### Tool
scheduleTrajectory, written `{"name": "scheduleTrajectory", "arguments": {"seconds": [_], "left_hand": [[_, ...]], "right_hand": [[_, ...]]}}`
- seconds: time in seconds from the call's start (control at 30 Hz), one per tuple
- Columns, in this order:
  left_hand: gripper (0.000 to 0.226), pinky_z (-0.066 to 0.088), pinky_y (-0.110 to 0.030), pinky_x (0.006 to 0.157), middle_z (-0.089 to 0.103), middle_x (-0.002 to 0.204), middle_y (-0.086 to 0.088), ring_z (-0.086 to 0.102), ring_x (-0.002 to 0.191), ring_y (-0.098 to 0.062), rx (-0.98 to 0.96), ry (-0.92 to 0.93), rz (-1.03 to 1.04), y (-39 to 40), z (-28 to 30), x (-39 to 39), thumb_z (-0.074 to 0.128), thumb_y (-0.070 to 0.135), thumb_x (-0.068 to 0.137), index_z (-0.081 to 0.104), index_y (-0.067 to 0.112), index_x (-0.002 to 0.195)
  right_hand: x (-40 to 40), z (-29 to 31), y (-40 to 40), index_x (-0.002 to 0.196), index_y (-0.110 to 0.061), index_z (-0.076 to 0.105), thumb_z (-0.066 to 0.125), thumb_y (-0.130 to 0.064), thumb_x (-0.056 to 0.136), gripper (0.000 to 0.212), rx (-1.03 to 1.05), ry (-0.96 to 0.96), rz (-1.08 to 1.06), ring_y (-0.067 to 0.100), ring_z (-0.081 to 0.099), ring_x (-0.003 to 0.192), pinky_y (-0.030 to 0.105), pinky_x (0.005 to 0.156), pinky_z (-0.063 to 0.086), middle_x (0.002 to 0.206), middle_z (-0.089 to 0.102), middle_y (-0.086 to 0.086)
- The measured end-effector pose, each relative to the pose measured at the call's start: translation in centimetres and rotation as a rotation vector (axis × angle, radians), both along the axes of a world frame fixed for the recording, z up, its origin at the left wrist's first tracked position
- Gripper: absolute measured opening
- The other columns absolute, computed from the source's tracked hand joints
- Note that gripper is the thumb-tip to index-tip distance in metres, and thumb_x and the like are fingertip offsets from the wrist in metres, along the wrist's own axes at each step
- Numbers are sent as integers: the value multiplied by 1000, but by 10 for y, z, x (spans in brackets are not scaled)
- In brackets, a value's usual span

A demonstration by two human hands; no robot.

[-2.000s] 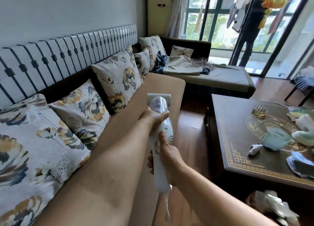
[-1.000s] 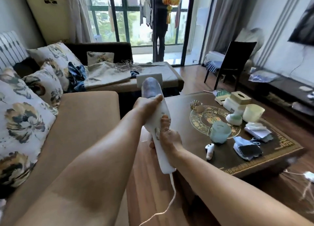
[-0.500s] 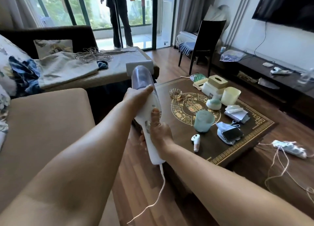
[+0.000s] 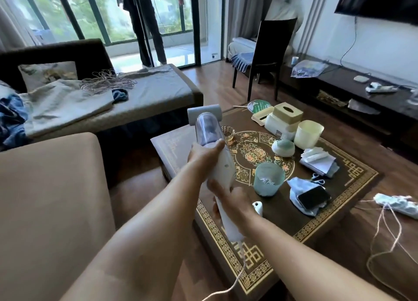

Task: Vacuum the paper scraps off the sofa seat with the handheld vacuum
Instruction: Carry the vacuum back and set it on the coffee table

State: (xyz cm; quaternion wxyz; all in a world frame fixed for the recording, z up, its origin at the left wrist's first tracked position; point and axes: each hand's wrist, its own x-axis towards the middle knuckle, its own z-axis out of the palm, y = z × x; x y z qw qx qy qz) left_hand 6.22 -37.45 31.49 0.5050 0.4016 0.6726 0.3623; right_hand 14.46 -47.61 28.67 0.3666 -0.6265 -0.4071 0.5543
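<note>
I hold a white handheld vacuum (image 4: 220, 165) with a clear dust cup and a grey nozzle head in both hands, above the near corner of the coffee table. My left hand (image 4: 203, 152) grips its body just below the clear cup. My right hand (image 4: 228, 199) is wrapped around the handle lower down. A thin white cord hangs from the handle's end. The tan sofa seat (image 4: 49, 192) lies at the left, apart from the vacuum. No paper scraps show on the visible part of the seat.
A dark patterned coffee table (image 4: 321, 212) holds a teal cup (image 4: 268, 178), a phone (image 4: 313, 196), tissue box (image 4: 287, 113) and papers. A grey chaise (image 4: 158, 90) with cloths stands behind. A power strip (image 4: 395, 204) with cords lies on the wooden floor at right. A dark chair (image 4: 271, 52) is beyond.
My view has swung from the sofa to the right, toward the coffee table and TV wall. The vacuum stayed in both hands and now hangs over the table corner instead of the seat.
</note>
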Motion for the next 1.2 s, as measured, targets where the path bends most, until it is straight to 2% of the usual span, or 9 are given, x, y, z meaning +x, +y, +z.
{"name": "scheduleTrajectory", "arguments": {"seconds": [0.17,0.33,0.43,0.6,0.7,0.8,0.97,1.03,1.2], "left_hand": [[79,52,-40,93,61,122,-13,63,104,-33,-52,60,-10,48,-45,19,71,57,74,44,11,133],[74,43,-33,82,54,128,-15,57,112,-33,-144,71,-32,106,-95,28,69,49,83,39,7,136],[76,45,-36,93,53,130,-16,56,115,-34,-205,48,-44,160,-141,31,71,46,82,38,3,135],[81,49,-46,98,57,128,-17,59,113,-35,-277,84,-87,237,-200,29,76,51,73,42,5,130],[82,47,-43,100,54,131,-17,56,118,-36,-281,141,-111,275,-230,29,75,50,76,39,5,134],[76,46,-42,99,53,132,-17,54,119,-36,-278,169,-123,308,-258,31,74,47,78,39,5,130],[75,47,-42,98,53,131,-16,55,118,-35,-289,194,-137,338,-301,30,74,49,78,39,6,129],[74,47,-40,97,53,131,-16,55,117,-34,-278,191,-131,340,-314,29,74,48,78,39,6,129],[76,44,-37,95,51,133,-14,53,121,-32,-270,208,-117,335,-343,28,72,49,80,39,5,132]], "right_hand": [[21,-30,47,52,-12,59,74,-27,80,36,-178,-152,132,18,52,45,24,52,41,52,61,6],[24,-68,113,68,-9,53,72,-11,82,24,-347,-180,120,13,49,49,20,46,42,64,56,6],[23,-105,166,89,-7,59,74,-12,82,17,-433,-196,74,11,49,49,16,38,39,65,55,3],[15,-159,248,118,1,61,72,-17,85,39,-570,-226,6,8,46,50,14,33,34,72,57,3],[12,-195,287,119,1,64,80,-20,77,49,-616,-225,-35,17,58,69,21,50,42,92,62,7],[9,-226,320,118,3,63,81,-19,75,52,-629,-218,-51,20,58,74,27,66,44,87,63,8],[11,-264,352,106,3,62,73,-18,83,33,-661,-216,-15,14,54,68,21,58,42,84,59,5],[12,-275,353,111,4,60,70,-18,87,34,-667,-193,-29,15,53,79,20,58,40,75,54,0],[12,-306,344,118,3,63,77,-24,79,50,-632,-257,-62,22,61,82,24,66,45,110,70,15]]}}
